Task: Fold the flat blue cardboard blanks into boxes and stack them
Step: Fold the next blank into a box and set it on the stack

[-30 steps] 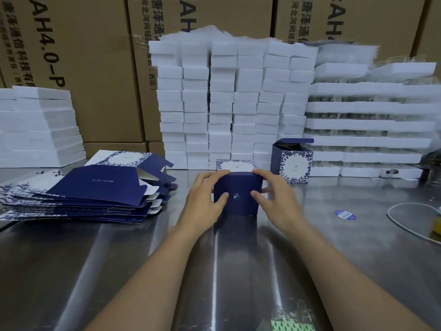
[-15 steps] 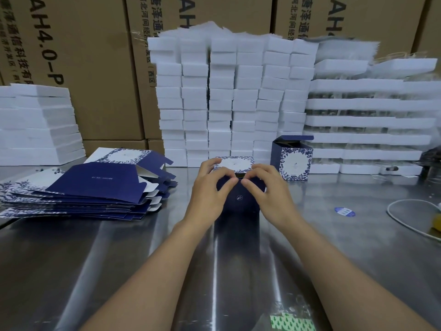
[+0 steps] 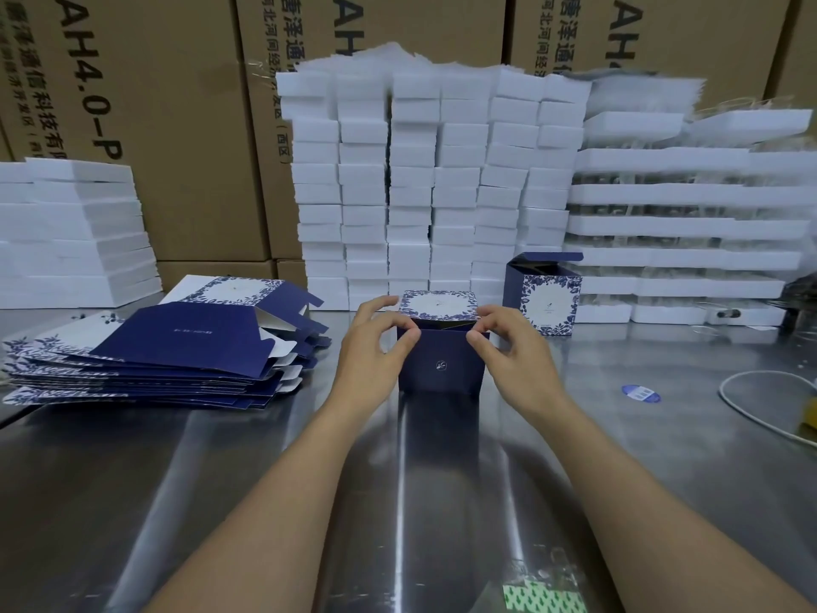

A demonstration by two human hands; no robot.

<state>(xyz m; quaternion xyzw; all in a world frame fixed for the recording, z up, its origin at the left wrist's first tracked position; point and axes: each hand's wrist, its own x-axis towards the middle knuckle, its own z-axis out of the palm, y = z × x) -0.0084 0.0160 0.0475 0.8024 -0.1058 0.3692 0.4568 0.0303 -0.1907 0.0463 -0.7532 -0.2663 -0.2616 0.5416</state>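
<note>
Centre box (image 3: 442,367) on the table (image 3: 221,480), between my left hand (image 3: 371,353) and right hand (image 3: 517,358); blank pile (image 3: 168,347) to its left, second box (image 3: 546,296) behind-right, stacked blocks (image 3: 433,192) along the rear.

The left hand (image 3: 376,353) and right hand (image 3: 515,353) cover the upper front corners of the box (image 3: 442,369), so the flap's seating there cannot be told. At the right edge of the counter (image 3: 221,480), a white cable (image 3: 747,402) and a yellow object (image 3: 811,413) are cut off by the picture's edge. A green-patterned scrap (image 3: 537,599) is cropped at the near edge, and the print on the blue sticker (image 3: 640,393) is too small to read.
</note>
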